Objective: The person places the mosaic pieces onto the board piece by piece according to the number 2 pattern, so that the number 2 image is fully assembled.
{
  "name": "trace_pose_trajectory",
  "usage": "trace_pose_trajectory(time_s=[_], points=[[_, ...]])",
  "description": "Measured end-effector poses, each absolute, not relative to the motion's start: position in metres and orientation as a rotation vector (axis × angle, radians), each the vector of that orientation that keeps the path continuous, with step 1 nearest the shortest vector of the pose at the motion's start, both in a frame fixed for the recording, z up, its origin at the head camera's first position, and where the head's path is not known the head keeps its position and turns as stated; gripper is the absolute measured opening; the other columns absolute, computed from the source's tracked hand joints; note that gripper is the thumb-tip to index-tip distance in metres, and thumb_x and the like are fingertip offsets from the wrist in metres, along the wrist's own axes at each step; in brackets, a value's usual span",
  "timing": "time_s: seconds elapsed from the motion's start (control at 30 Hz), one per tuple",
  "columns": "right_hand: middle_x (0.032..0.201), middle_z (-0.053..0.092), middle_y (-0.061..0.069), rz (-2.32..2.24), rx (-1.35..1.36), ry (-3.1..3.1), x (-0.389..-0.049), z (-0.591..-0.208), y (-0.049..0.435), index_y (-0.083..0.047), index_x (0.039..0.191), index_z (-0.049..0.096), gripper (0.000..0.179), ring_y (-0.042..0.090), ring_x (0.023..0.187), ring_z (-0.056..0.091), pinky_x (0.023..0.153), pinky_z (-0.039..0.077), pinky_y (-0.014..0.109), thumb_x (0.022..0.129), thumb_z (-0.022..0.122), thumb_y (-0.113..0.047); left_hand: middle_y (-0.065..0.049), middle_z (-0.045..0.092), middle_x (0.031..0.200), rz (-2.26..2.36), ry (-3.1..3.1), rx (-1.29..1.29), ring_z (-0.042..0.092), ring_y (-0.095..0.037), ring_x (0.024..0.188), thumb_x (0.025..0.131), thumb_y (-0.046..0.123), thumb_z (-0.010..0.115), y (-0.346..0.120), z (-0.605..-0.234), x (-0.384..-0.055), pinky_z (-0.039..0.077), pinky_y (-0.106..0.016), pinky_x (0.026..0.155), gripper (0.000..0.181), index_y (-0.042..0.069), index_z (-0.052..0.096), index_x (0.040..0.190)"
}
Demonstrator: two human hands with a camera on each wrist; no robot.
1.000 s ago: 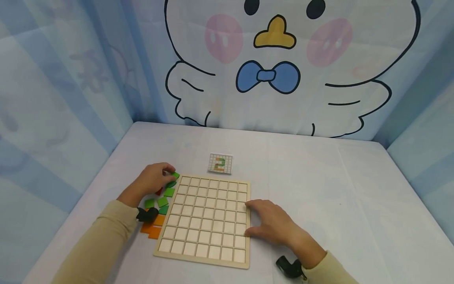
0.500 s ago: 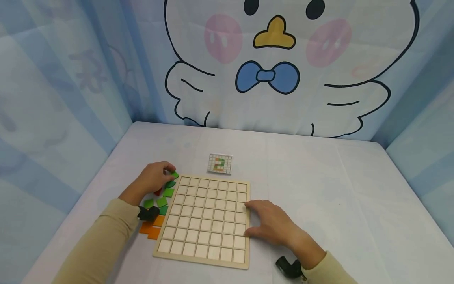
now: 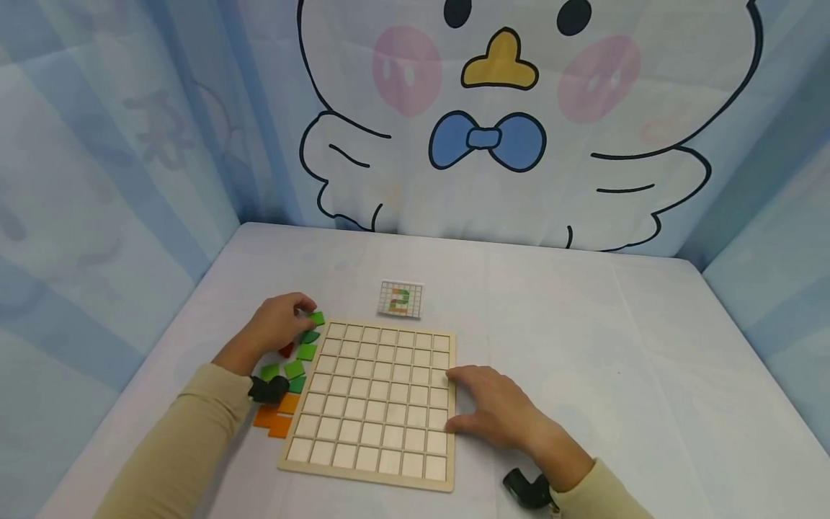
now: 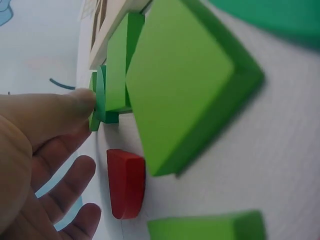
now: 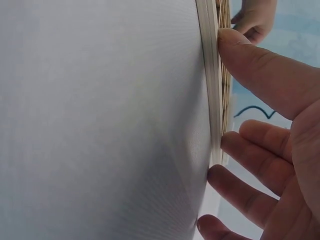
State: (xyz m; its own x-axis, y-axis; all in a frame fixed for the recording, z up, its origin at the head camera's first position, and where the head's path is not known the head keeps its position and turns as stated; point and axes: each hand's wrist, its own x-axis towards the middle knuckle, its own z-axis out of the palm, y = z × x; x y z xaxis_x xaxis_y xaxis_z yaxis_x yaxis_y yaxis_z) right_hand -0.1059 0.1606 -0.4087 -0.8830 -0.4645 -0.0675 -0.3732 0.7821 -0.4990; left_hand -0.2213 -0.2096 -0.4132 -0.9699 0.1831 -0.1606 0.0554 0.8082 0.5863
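Observation:
A light wooden grid board (image 3: pixel 363 473) lies on the table between my hands. At its far left corner my left hand (image 3: pixel 275 324) pinches a bright green square tile (image 3: pixel 317 318) between thumb and index finger; the left wrist view shows only a sliver of that tile (image 4: pixel 93 120) past the thumb. Several green tiles (image 3: pixel 307 352), a red piece (image 4: pixel 125 184) and orange tiles (image 3: pixel 280 427) lie along the board's left side, partly covered by my wrist. My right hand (image 3: pixel 496 407) rests its thumb and index fingertips on the board's right edge, its fingers extended.
A small pattern card (image 3: pixel 400 299) with an orange and green figure lies beyond the board. White cloth covers the table (image 3: pixel 583 339). Printed curtains (image 3: pixel 363 180) stand behind and at both sides. Black camera mounts (image 3: pixel 528 490) sit on both wrists.
My left hand has shifted slightly up and left, and the green tile at its fingertips has turned a little. The right hand stays at the board's edge.

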Motion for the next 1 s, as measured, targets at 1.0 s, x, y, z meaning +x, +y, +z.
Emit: trace_pose_trajectory(time_s=[1.0], points=[[0.134, 0.06, 0.014, -0.715, -0.665, 2.795, -0.107, -0.41, 0.161, -0.002, 0.133, 0.059, 0.069, 0.035, 0.127, 0.053, 0.104, 0.04, 0.053, 0.079, 0.085, -0.035, -0.027, 0.057, 0.133, 0.839, 2.784, 0.25, 0.054, -0.039, 0.118, 0.097, 0.017, 0.065, -0.205, -0.401, -0.217, 0.045, -0.053, 0.1, 0.035, -0.001, 0.062, 0.127]])
